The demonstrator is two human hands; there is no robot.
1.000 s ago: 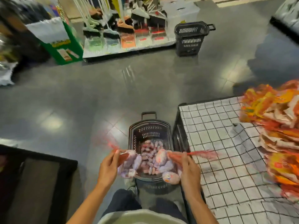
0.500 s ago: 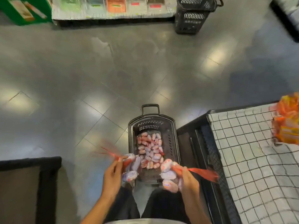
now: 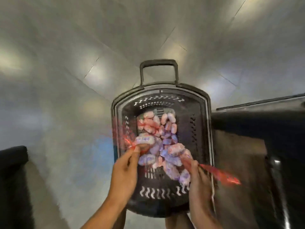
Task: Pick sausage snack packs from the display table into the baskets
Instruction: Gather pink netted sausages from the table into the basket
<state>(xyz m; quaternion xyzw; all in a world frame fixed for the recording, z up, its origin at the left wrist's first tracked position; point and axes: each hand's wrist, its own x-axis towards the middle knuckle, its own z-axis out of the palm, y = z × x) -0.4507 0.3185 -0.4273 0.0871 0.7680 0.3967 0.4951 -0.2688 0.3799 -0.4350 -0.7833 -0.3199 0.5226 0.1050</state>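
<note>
My left hand pinches 1 red-net sausage snack pack by its tail; my right hand grips a 2nd pack by its red end, both over 1 black basket. Loose sausages lie on basket btm, too blurred to count. 1 pull handle at far rim.

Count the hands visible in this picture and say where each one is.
2. The left hand pinches the red end of a sausage pack over the black basket's left side; the right hand grips another red end at its right rim.
</note>
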